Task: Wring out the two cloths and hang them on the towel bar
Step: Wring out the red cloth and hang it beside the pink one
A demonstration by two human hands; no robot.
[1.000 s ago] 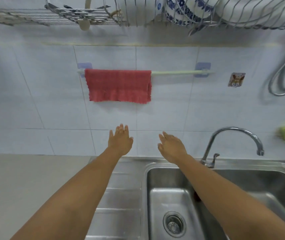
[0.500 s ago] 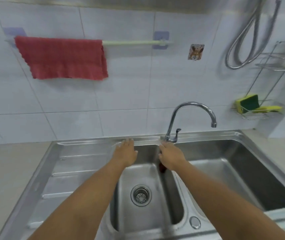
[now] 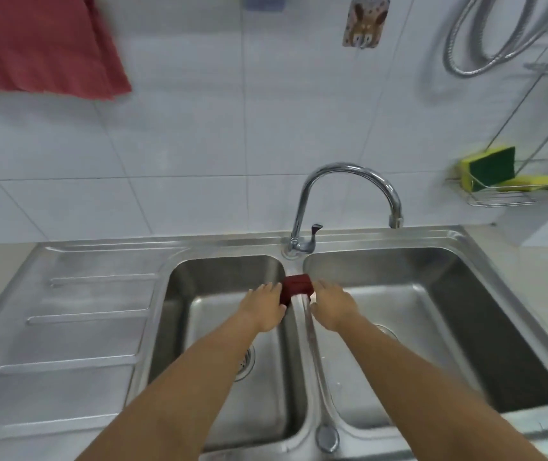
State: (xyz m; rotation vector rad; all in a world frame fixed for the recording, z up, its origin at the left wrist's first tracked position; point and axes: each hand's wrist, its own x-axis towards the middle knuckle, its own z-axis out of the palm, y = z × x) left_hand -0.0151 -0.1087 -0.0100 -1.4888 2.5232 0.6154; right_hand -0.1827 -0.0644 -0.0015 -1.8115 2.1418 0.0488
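White tiled wall (image 3: 183, 144) behind a steel sink (image 3: 99, 327).

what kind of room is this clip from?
Most likely a home kitchen: a stainless steel double-basin sink with a curved chrome faucet, white tiled wall, and yellow-green scrub sponges in a wire rack.

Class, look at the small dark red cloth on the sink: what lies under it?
The dark red cloth lies draped over the steel divider between the two basins. The strip of divider directly beneath it is covered, and the left hand hides its lower left edge.
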